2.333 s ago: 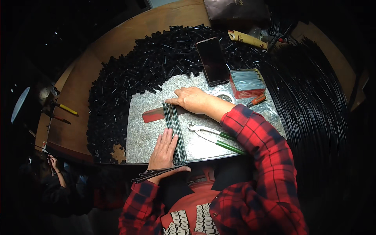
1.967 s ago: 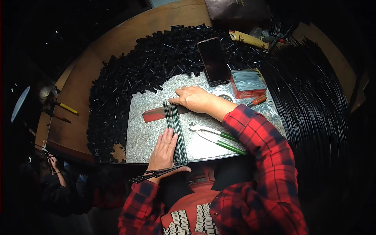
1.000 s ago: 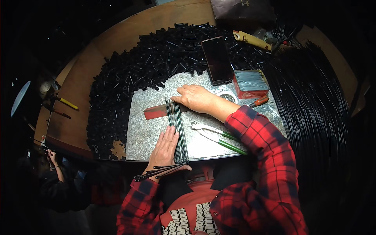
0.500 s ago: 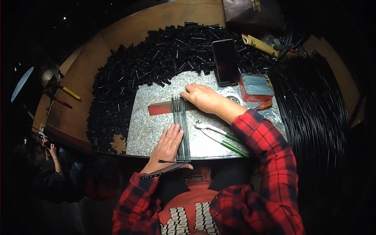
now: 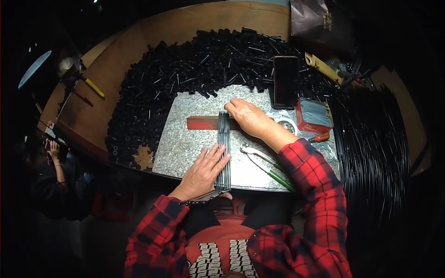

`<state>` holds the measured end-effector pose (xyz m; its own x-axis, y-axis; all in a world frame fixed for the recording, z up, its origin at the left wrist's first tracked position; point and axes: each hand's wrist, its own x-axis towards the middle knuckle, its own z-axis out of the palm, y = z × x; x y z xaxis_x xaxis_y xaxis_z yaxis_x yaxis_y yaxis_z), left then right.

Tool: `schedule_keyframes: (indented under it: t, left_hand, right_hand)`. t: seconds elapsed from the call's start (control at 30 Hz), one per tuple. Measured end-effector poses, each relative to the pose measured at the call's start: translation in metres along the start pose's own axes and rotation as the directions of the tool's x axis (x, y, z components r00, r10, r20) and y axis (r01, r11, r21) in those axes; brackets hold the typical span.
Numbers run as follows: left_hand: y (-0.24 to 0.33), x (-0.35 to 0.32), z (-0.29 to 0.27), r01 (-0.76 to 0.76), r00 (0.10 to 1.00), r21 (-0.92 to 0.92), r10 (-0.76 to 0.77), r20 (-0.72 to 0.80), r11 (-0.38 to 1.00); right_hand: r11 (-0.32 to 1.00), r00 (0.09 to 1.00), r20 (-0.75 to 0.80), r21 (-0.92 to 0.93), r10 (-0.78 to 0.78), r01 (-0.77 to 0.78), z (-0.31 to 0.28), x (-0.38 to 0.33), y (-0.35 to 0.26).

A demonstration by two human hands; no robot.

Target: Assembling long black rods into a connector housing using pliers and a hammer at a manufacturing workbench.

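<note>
A row of thin dark rods (image 5: 224, 164) lies side by side across a red-and-dark bar (image 5: 198, 123) on the speckled grey board (image 5: 178, 153). My left hand (image 5: 201, 173) rests with outstretched fingers along the rods' left side, its thumb low by the board's near edge. The rods' black near ends (image 5: 206, 198) fan out beside that wrist. At the rods' far ends is my right hand (image 5: 250, 119), its fingers curled closed; what they pinch, if anything, is hidden. Green-handled pincers (image 5: 264, 160) lie right of the rods.
Behind the board spreads a heap of small black parts (image 5: 194, 69). A phone (image 5: 285, 83), a red box of thin pins (image 5: 314, 116) and an orange-handled tool (image 5: 319, 138) sit to the right, before long black rods (image 5: 371, 148). Another person's hand (image 5: 54, 150) shows far left.
The whole view has shifted, moving the board rightward in the picture. The rods lie closer together, and their black near ends are bunched differently at my left wrist. Both hands stay near the rods.
</note>
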<state>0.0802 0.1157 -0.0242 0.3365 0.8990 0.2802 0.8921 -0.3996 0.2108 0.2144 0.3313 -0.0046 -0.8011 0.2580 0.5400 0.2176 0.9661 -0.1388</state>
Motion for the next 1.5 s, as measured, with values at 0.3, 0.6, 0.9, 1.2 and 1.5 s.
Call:
schedule_keyframes:
  t: [0.3,0.6,0.9,1.2,1.5]
  left_hand:
    - [-0.009,-0.008,0.007,-0.059,0.997,0.134,0.052,0.056,0.989]
    - [-0.008,-0.006,0.007,-0.026,0.998,-0.033,0.028,0.06,0.999]
    - [-0.007,-0.007,0.008,-0.016,0.997,0.005,0.015,0.073,1.0]
    - [-0.004,-0.008,0.002,-0.028,0.997,0.01,0.028,0.066,1.0]
    - [-0.002,-0.004,0.005,-0.039,0.999,0.097,0.039,0.003,0.994]
  right_hand:
    - [0.914,0.972,-0.026,-0.337,0.233,-0.228,-0.078,-0.038,0.027]
    - [0.577,0.661,0.195,-0.695,0.724,-0.428,-0.134,-0.109,0.084]
    - [0.653,0.746,0.178,-0.636,0.642,-0.411,-0.14,-0.119,0.072]
    - [0.935,0.974,0.033,-0.29,0.225,-0.206,-0.087,-0.047,0.018]
    - [0.953,0.976,0.169,-0.292,0.136,-0.082,-0.022,-0.023,0.012]
